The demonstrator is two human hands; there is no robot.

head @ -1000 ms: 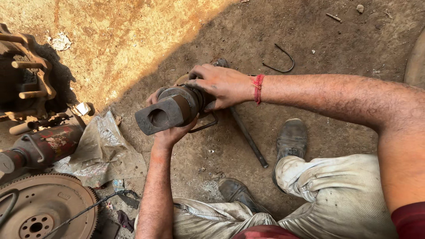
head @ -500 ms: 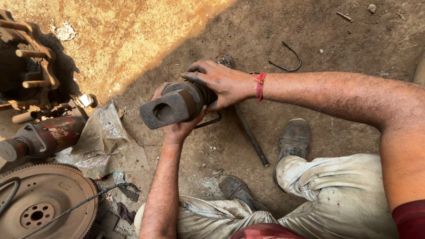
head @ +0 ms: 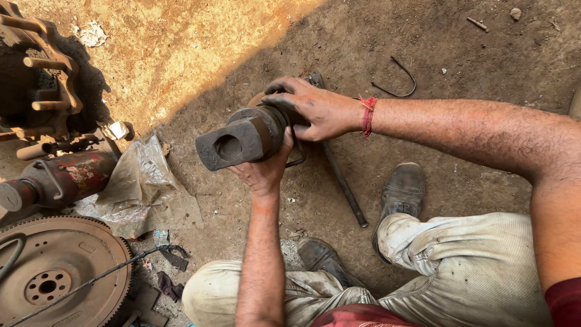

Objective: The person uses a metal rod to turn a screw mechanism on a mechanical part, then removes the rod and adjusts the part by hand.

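Gripping a rusty steel coupling (head: 245,140) above the oil-stained dirt ground (head: 423,60), left hand (head: 263,172) cupped underneath, right hand (head: 311,109) clamped on top; flywheel (head: 57,272) bottom-left corner, half in sunlight.

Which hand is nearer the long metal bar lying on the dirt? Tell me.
Right. The right hand lies on top of the heavy metal part, just above the long metal bar; the left hand supports the part from below, farther left.
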